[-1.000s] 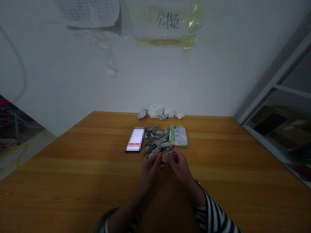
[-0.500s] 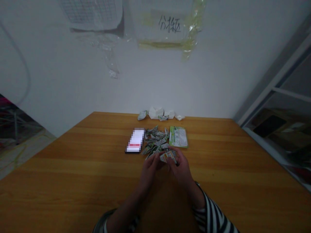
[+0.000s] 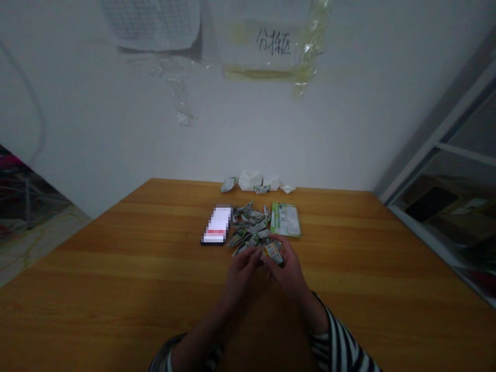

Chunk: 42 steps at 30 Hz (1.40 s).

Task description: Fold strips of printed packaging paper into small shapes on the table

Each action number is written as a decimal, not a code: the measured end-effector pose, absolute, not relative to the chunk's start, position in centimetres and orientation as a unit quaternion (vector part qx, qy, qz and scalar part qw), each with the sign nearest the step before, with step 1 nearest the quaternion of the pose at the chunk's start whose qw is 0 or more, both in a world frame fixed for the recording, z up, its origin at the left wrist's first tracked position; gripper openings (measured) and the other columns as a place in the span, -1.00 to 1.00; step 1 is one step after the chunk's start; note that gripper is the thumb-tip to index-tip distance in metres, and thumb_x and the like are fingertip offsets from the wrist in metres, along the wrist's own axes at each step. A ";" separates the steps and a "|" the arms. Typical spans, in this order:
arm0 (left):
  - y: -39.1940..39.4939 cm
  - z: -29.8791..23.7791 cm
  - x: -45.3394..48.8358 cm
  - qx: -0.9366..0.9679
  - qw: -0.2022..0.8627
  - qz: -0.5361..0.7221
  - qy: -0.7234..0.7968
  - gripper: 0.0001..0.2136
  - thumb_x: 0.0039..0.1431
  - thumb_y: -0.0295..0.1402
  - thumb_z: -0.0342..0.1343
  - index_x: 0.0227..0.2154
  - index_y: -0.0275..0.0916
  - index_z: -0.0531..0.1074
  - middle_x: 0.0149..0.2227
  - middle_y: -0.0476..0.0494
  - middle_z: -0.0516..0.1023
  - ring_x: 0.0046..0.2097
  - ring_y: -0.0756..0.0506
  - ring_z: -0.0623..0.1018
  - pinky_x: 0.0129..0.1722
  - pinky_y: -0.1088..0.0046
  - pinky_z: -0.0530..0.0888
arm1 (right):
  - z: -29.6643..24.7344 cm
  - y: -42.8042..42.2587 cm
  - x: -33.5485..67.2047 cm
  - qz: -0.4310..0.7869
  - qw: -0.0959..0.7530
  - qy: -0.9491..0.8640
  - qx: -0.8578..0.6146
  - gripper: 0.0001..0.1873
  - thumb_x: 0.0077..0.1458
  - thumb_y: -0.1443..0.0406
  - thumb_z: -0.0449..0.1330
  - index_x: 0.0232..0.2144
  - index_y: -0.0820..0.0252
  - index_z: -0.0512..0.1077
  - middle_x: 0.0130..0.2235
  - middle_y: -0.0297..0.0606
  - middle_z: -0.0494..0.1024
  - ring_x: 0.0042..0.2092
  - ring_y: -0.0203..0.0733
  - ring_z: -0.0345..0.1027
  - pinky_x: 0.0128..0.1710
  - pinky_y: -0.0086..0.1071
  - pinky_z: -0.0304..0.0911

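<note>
The right hand (image 3: 287, 266) had its fingers closed around a small printed packet (image 3: 273, 253), held at the near edge of a pile of similar packets (image 3: 251, 227) on the wooden table (image 3: 155, 289). The left hand (image 3: 239, 267) had its fingers drawn together at the packet's left end, though whether they gripped it could not be told. A phone (image 3: 217, 225) lay left of the pile, a green-and-white pouch (image 3: 285, 219) right of it.
</note>
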<state>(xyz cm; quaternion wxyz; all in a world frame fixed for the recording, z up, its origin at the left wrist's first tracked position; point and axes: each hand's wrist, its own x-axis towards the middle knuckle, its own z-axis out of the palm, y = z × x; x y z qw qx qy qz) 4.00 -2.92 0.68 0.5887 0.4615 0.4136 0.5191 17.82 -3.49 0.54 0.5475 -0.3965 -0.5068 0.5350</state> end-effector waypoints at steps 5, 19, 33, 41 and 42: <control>-2.8 0.9 3.9 0.438 0.559 0.550 0.439 -0.47 0.02 -0.16 0.27 0.04 -0.29 0.41 -0.55 0.01 0.54 -0.50 -0.03 0.51 -0.45 0.50 0.44 | -0.1 -3.4 17.4 0.565 0.535 -0.508 -0.370 -0.45 0.10 0.10 0.22 0.10 0.09 0.21 -0.41 -0.33 0.55 -0.49 -0.17 0.46 -0.45 -0.32 0.41; -2.0 0.3 3.2 0.474 0.537 0.523 0.462 -0.49 -0.01 -0.09 0.23 -0.02 -0.25 0.41 -0.40 -0.08 0.58 -0.33 -0.14 0.57 -0.38 0.44 0.46 | 0.6 -2.9 19.7 0.495 0.450 -0.657 -0.347 -0.31 -0.06 0.40 0.30 0.16 0.02 0.32 -0.41 -0.40 0.57 -0.42 -0.29 0.44 -0.41 -0.46 0.32; -3.0 1.9 3.7 0.547 0.507 0.518 0.420 -0.88 0.00 -0.30 0.26 -0.42 -0.23 0.57 -0.47 -0.07 0.60 -0.40 -0.10 0.56 -0.35 0.44 0.48 | -0.1 -2.9 18.6 0.511 0.586 -0.459 -0.429 -0.88 -0.11 0.23 0.36 -0.51 0.17 0.57 -0.54 -0.30 0.61 -0.53 -0.20 0.49 -0.51 -0.37 0.44; -3.4 1.7 3.7 0.490 0.427 0.582 0.488 -0.90 -0.13 -0.40 0.32 -0.60 -0.22 0.51 -0.56 0.01 0.53 -0.44 -0.05 0.51 -0.41 0.50 0.43 | 0.3 -3.1 18.3 0.471 0.619 -0.454 -0.434 -0.93 -0.21 0.33 0.40 -0.55 0.16 0.58 -0.51 -0.31 0.62 -0.46 -0.20 0.50 -0.40 -0.36 0.43; -3.4 1.7 3.7 0.488 0.429 0.582 0.489 -0.91 -0.14 -0.40 0.32 -0.59 -0.22 0.51 -0.56 0.01 0.53 -0.45 -0.05 0.50 -0.42 0.51 0.43 | 0.3 -3.1 18.3 0.467 0.620 -0.452 -0.440 -0.93 -0.22 0.34 0.39 -0.56 0.16 0.57 -0.52 -0.31 0.62 -0.47 -0.20 0.49 -0.41 -0.37 0.41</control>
